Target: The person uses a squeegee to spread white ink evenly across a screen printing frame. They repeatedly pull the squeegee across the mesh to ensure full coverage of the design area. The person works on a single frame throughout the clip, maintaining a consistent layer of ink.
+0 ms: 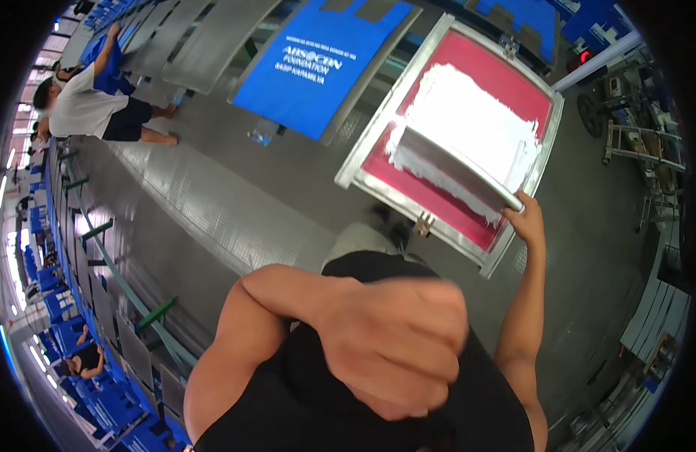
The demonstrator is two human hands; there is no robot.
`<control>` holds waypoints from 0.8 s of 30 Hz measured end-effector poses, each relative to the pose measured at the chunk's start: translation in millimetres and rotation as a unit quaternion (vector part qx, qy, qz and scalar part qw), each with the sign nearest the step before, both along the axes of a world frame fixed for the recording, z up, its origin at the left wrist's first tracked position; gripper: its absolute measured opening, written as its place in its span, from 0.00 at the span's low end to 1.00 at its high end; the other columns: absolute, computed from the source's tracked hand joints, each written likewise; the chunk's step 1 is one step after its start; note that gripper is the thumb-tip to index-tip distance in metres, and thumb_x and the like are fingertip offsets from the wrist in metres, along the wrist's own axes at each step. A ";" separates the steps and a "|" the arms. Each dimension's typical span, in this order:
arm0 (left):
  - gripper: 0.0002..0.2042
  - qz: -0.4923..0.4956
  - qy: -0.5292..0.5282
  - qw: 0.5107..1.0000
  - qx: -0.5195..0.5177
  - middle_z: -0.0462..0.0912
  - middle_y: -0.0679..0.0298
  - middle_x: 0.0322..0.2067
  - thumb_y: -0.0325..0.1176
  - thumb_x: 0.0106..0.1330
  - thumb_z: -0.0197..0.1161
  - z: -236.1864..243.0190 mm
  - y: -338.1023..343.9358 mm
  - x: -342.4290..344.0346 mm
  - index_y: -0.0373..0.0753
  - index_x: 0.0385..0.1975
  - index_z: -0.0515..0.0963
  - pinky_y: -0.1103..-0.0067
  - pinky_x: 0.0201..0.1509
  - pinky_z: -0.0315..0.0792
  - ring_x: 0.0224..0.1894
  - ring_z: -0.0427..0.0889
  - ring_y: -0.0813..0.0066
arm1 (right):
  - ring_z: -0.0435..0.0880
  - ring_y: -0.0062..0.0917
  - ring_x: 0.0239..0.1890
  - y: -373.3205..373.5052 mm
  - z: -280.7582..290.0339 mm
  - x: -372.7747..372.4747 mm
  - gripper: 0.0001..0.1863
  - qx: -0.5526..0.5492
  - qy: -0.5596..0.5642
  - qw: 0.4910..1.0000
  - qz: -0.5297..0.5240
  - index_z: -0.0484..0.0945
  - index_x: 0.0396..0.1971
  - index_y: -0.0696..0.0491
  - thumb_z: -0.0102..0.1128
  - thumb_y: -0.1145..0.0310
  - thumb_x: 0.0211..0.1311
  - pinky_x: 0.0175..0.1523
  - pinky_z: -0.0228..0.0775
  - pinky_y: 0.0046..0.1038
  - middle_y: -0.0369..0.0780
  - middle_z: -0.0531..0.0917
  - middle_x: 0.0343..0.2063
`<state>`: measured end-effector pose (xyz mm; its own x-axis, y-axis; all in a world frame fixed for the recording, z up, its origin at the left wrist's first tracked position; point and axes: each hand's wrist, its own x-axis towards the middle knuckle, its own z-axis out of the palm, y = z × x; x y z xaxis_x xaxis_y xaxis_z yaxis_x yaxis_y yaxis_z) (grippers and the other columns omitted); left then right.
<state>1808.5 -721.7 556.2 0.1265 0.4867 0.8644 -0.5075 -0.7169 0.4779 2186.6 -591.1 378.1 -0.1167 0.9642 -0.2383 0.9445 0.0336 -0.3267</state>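
My left hand (393, 346) is raised close in front of my black shirt (287, 407), its fingers curled and slightly blurred; whatever they may hold is hidden. My right hand (525, 218) grips the end of a long metal squeegee (461, 168), which lies across a screen-printing frame (553, 120) with red mesh (476, 53). White ink (468, 105) covers much of the mesh, ragged at its edges. Clamps (423, 224) sit on the frame. Left of the frame a blue fabric piece (310, 105) with white print lies on a grey board (348, 120).
A person (91, 102) in white stands at the upper left, handling blue fabric. Another person (84, 361) is farther down the left side, among racks of blue pieces (122, 407). Wheeled metal carts (627, 143) stand at the right. Green rack arms (95, 230) stick out along the left.
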 end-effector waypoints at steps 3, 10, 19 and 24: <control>0.09 0.121 -0.073 0.983 -0.117 0.73 0.63 0.20 0.31 0.67 0.58 6.0 -22.2 0.9 0.36 0.24 0.74 0.71 0.29 0.66 0.25 0.75 0.68 | 0.83 0.36 0.34 -2.3 -4.5 3.0 0.18 0.030 0.034 0.998 0.039 0.80 0.34 0.57 0.68 0.64 0.42 0.43 0.72 0.33 0.47 0.83 0.28; 0.11 -0.073 -0.478 0.807 -0.337 0.69 0.54 0.08 0.20 0.42 0.60 59.4 -44.2 44.6 0.31 0.06 0.65 0.75 0.15 0.58 0.06 0.65 0.66 | 0.81 0.41 0.40 -5.3 8.7 -12.3 0.20 -0.008 -0.048 0.999 -0.014 0.80 0.36 0.55 0.68 0.62 0.42 0.47 0.71 0.35 0.50 0.83 0.34; 0.06 -0.081 0.047 0.994 -0.063 0.79 0.59 0.27 0.31 0.58 0.65 -54.3 62.6 -39.4 0.36 0.30 0.78 0.72 0.33 0.72 0.30 0.78 0.62 | 0.76 0.39 0.51 -27.5 28.5 -59.4 0.21 -0.026 -0.162 0.985 -0.057 0.79 0.44 0.49 0.62 0.67 0.43 0.63 0.48 0.63 0.43 0.83 0.41; 0.25 0.240 0.568 0.781 -0.098 0.76 0.55 0.46 0.41 0.51 0.72 -161.8 140.6 -32.4 0.38 0.48 0.75 0.66 0.55 0.64 0.51 0.73 0.57 | 0.76 0.37 0.51 -55.2 17.4 -62.7 0.22 0.034 -0.151 0.988 0.013 0.79 0.43 0.50 0.60 0.76 0.42 0.66 0.47 0.61 0.42 0.82 0.38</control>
<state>1776.1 -581.0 394.4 0.5202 0.8228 0.2288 0.6290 -0.5504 0.5490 2123.9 -646.3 395.4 -0.0757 0.9765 -0.2016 0.9971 0.0720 -0.0259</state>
